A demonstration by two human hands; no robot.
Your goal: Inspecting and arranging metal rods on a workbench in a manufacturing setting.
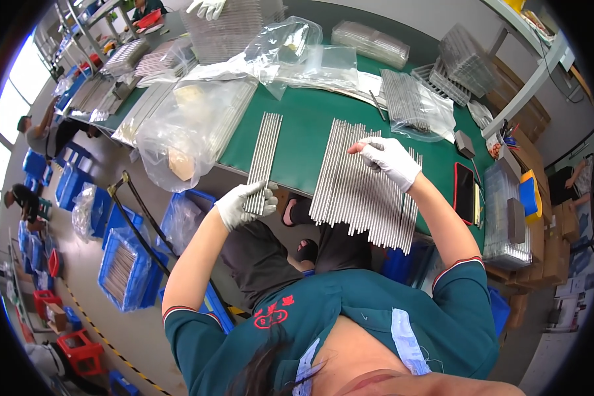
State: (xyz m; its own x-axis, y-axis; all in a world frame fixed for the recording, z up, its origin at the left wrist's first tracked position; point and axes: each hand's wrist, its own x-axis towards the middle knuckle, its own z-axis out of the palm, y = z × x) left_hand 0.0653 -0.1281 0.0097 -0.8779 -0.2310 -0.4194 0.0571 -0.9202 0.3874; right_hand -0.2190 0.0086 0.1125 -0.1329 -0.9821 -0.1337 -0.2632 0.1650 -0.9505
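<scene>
My left hand [247, 203], in a white glove, is closed around the near ends of a small flat row of thin metal rods [266, 148]. The row's far part reaches over the green tabletop [297, 112]. To its right, a wider row of similar metal rods [360, 198] lies with its near ends jutting past the table's front edge. Over the right part of that row is my right hand [389, 162], also gloved, with a bare fingertip showing. Its fingers are curled together; whether a rod is between them is hidden.
Clear plastic bags [178, 132] and more bundled rods [406, 99] lie along the table's left and back. A red-edged phone [464, 191] and clear plastic cases [505, 224] sit at the right. Blue crates [122, 270] stand on the floor at left. Other people work beyond.
</scene>
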